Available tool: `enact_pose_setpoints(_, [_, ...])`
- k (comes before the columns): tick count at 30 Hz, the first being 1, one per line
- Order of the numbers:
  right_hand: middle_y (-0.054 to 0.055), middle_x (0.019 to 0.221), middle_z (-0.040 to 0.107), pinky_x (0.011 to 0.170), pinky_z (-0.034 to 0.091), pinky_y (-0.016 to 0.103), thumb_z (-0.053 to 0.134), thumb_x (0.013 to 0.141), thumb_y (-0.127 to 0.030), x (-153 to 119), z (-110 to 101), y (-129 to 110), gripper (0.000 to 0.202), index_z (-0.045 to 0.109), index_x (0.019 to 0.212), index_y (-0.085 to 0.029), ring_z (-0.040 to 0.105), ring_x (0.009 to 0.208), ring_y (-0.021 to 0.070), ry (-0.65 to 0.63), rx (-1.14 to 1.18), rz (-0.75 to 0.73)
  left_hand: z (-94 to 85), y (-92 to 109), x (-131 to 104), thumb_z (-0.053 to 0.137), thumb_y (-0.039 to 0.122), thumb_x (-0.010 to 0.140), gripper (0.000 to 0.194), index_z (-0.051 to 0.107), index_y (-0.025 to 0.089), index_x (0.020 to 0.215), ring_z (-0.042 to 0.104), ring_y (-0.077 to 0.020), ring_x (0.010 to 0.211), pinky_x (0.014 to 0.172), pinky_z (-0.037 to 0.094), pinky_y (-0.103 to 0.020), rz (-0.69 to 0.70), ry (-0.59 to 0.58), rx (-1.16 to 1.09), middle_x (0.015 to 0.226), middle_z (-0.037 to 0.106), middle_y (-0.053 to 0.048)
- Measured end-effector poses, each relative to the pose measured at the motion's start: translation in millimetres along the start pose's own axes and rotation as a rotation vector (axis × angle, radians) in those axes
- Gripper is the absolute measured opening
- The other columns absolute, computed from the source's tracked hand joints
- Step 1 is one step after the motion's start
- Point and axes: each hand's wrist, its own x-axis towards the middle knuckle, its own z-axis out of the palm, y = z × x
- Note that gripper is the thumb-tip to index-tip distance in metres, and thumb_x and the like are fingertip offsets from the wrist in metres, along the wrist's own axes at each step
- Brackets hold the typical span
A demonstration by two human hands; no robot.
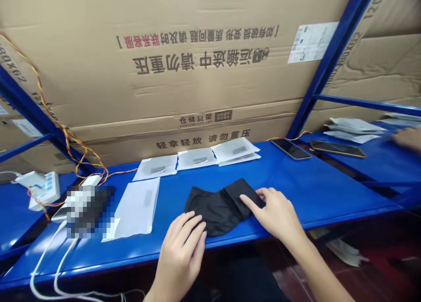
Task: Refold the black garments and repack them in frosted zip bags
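A piece of black cloth (210, 210) lies near the front edge of the blue shelf, its right part folded over in a flap. My right hand (278, 212) holds that folded end, thumb on top and fingers at the far right edge. At the cloth's lower left, my left hand (184, 245) rests with fingers stretched out, the tips touching or just over the fabric. Left of the cloth lies a flat white zip bag (136, 207). More white bags, one at left (156, 167), one in the middle (197, 158) and a small stack (237, 151), line the back.
The blue shelf (279, 179) has a cardboard backing (210, 91). A phone (291, 148) lies at back right, another phone (337, 148) beyond it. Another person's hand (408, 137) is near stacked bags (355, 129). Left are a power strip (44, 190), cables and a blurred-out patch.
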Motion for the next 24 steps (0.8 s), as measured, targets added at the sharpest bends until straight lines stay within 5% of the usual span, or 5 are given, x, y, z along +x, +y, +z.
enact_pose_setpoints(5, [0.004, 0.072, 0.069, 0.061, 0.045, 0.036, 0.061, 0.086, -0.057, 8.2, 2.3, -9.6, 0.032, 0.053, 0.077, -0.028, 0.065, 0.068, 0.0269, -0.092, 0.156, 0.066, -5.5, -0.4, -4.7, 0.060, 0.012, 0.101, 0.023, 0.074, 0.022, 0.115, 0.076, -0.0265, 0.107, 0.091, 0.066, -0.044, -0.046, 0.015, -0.011, 0.109, 0.081, -0.008])
enact_pose_setpoints(8, [0.004, 0.084, 0.072, 0.065, 0.048, 0.035, 0.065, 0.085, -0.049, 14.9, -7.1, -29.0, 0.023, 0.059, 0.089, -0.027, 0.067, 0.074, 0.0256, 0.033, 0.298, 0.061, -4.6, 0.3, -6.4, 0.060, 0.012, 0.101, 0.022, 0.074, 0.022, 0.115, 0.075, -0.0258, 0.107, 0.091, 0.066, -0.043, -0.057, 0.015, -0.029, 0.108, 0.081, -0.008])
enact_pose_setpoints(12, [0.009, 0.102, 0.072, 0.085, 0.057, 0.041, 0.060, 0.096, -0.027, -6.1, -3.2, -72.4, 0.012, 0.067, 0.105, -0.024, 0.069, 0.098, 0.0278, 0.195, 0.390, -0.260, 1.5, -0.9, -7.4, 0.060, 0.014, 0.101, 0.021, 0.074, 0.021, 0.115, 0.075, -0.0279, 0.106, 0.091, 0.067, -0.046, -0.084, 0.005, -0.011, 0.110, 0.082, -0.008])
enact_pose_setpoints(17, [0.011, 0.113, 0.077, 0.091, 0.064, 0.042, 0.049, 0.099, -0.003, -65.9, 32.9, -106.5, 0.048, 0.063, 0.141, -0.022, 0.074, 0.105, 0.0255, 0.127, 0.329, -0.791, 7.9, -9.4, -16.6, 0.052, 0.013, 0.103, 0.029, 0.074, 0.021, 0.120, 0.078, -0.0272, 0.107, 0.093, 0.068, -0.043, -0.172, -0.006, -0.046, 0.109, 0.082, -0.009])
enact_pose_setpoints(24, [0.014, 0.140, 0.071, 0.109, 0.061, 0.049, 0.055, 0.102, -0.013, -84.9, 33.0, -100.5, 0.066, 0.037, 0.165, -0.015, 0.065, 0.136, 0.0295, 0.031, 0.337, -0.900, 4.0, -11.9, -26.3, 0.054, 0.020, 0.103, 0.025, 0.076, 0.023, 0.115, 0.078, -0.0264, 0.111, 0.096, 0.067, -0.042, -0.412, 0.102, -0.080, 0.119, 0.081, -0.009])
